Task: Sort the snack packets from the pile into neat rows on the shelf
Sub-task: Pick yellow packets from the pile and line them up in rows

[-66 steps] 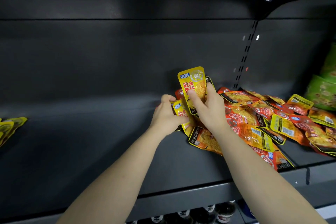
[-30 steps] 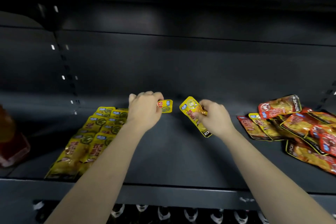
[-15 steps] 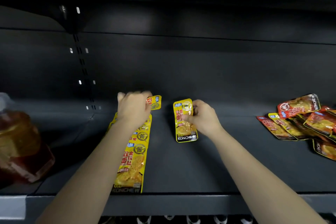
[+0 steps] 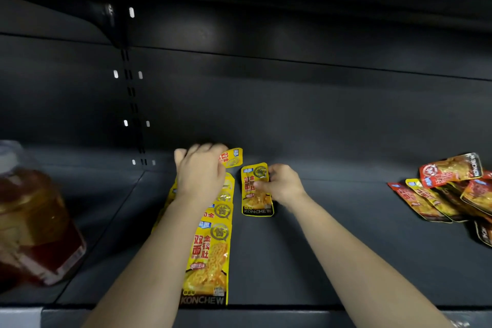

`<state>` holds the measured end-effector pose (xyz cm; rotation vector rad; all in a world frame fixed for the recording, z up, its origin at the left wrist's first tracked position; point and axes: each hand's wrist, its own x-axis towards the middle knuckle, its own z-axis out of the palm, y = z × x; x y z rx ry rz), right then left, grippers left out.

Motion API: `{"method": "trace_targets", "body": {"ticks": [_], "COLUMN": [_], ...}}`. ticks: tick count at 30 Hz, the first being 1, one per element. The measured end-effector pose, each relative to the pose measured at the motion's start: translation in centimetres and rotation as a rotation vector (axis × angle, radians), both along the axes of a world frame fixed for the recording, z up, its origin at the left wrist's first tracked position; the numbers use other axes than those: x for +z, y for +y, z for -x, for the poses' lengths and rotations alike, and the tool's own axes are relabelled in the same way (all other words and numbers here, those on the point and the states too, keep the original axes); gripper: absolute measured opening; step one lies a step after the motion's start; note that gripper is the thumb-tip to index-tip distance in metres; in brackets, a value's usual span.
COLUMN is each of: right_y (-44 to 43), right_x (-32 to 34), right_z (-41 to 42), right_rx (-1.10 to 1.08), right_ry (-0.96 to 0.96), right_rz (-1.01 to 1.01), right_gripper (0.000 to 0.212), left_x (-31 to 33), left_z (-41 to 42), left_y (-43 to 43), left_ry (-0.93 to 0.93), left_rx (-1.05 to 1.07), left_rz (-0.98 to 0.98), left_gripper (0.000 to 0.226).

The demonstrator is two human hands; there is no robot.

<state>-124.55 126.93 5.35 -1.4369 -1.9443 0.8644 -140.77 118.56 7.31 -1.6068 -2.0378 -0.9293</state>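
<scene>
The right grip (image 4: 282,185) pinches the flat packet (image 4: 257,201) by its edge as it lies on the shelf (image 4: 332,261) just left of that grip; to start this second row well, square it parallel to the yellow row (image 4: 213,256) beside it before releasing. The left grip (image 4: 201,173) curls round the far packet (image 4: 233,158), which pokes out to its right at the row's back end. These thin, glossy foil pouches probably slide easily; the pile (image 4: 450,186) lies well right of both grips.

A blurred jar (image 4: 34,221) (amber above, red below) stands well left of the slotted upright (image 4: 131,104), which a dark bracket (image 4: 106,19) tops.
</scene>
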Motion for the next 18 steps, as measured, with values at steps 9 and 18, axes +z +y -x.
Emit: {"method": "trace_targets", "body": {"ticks": [9, 18], "right_y": [-0.4, -0.6], "right_x": [-1.0, -1.3], "right_z": [1.5, 1.4], "right_rx": [-0.011, -0.042], "right_ry": [-0.223, -0.316], "right_rz": [-0.146, -0.191], "right_gripper": [0.037, 0.054], "left_x": [0.1, 0.1], "left_z": [-0.3, -0.4], "left_y": [0.0, -0.1], "left_ry": [-0.008, -0.01], "left_rx": [0.005, -0.024], "left_rz": [0.025, -0.019], "left_gripper": [0.037, 0.034]}}
